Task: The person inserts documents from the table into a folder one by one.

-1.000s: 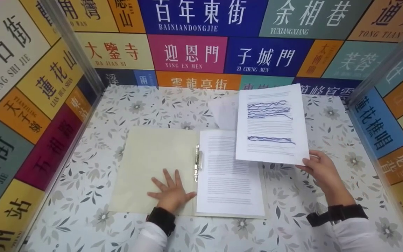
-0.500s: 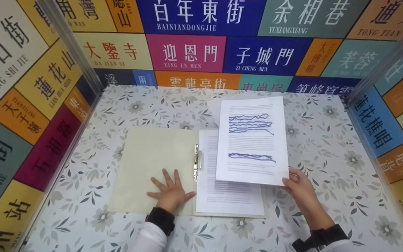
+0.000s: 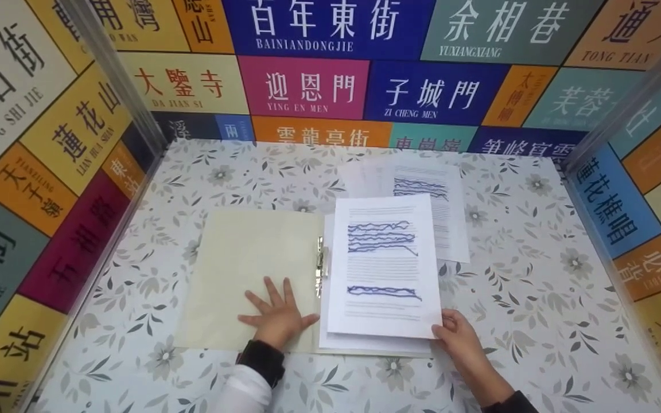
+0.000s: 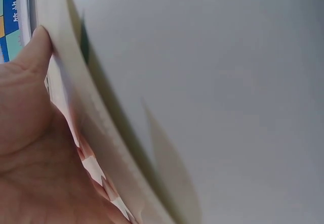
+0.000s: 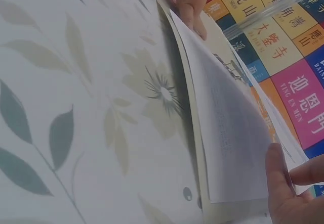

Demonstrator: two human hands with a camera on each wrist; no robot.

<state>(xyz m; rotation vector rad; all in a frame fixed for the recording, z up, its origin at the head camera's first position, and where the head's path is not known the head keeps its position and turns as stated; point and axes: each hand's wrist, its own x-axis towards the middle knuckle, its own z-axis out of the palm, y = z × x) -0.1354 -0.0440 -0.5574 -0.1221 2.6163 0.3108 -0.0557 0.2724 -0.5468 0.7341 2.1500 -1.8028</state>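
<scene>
A cream file folder point(image 3: 238, 246) lies spread on the table, a metal clip point(image 3: 320, 269) along its fold. My left hand point(image 3: 277, 318) rests on the folder's left cover with its fingers spread. At the lower right corner of a printed sheet point(image 3: 385, 264) with blue scribbled lines, my right hand point(image 3: 458, 335) pinches the paper between thumb and fingers. That sheet is over the printed pages point(image 3: 376, 343) on the folder's right side and hides most of them. In the right wrist view, thumb and fingers point(image 5: 277, 171) grip the sheet's edge, which is raised above the pages.
Behind the folder lie more loose sheets point(image 3: 454, 223), one with blue scribbles, partly covered by the held sheet. A flower-patterned cloth point(image 3: 537, 298) covers the table. Panels with street names point(image 3: 307, 86) wall in the back and both sides.
My right hand has brought the scribbled sheet down and to the left, over the folder's right pages. Another scribbled sheet behind is now uncovered. The left hand has stayed in place.
</scene>
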